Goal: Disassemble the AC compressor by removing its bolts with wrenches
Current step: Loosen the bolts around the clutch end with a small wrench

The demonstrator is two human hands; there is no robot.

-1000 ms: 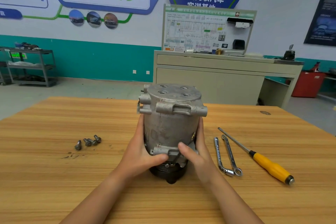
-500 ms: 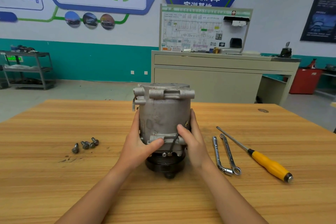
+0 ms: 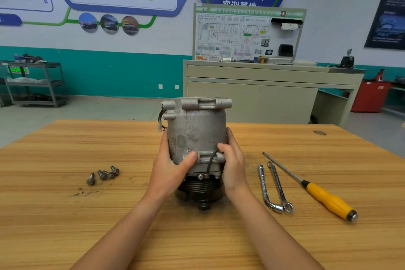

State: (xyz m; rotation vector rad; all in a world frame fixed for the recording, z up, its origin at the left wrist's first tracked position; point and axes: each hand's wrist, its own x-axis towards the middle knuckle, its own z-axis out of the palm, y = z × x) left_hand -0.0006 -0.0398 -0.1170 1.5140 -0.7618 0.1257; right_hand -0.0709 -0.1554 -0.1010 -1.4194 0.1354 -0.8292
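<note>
The grey AC compressor (image 3: 197,131) stands upright on the wooden table (image 3: 65,215), its black pulley at the bottom. My left hand (image 3: 171,169) grips its left side, thumb across the lower lug. My right hand (image 3: 232,164) grips the right side, thumb by the black wire. Several removed bolts (image 3: 104,175) lie in a cluster to the left. Two wrenches lie side by side to the right: an L-shaped socket wrench (image 3: 264,188) and a ring wrench (image 3: 279,186).
A yellow-handled screwdriver (image 3: 317,190) lies right of the wrenches. Small dark specks mark the table near the bolts. Beyond the table stand a beige cabinet (image 3: 252,98) with a wiring board, a metal shelf cart (image 3: 35,83) at left and a red bin (image 3: 370,96) at right.
The compressor has been tipped from leaning toward me to upright, so its top face no longer shows. Both hands have stayed around its lower part.
</note>
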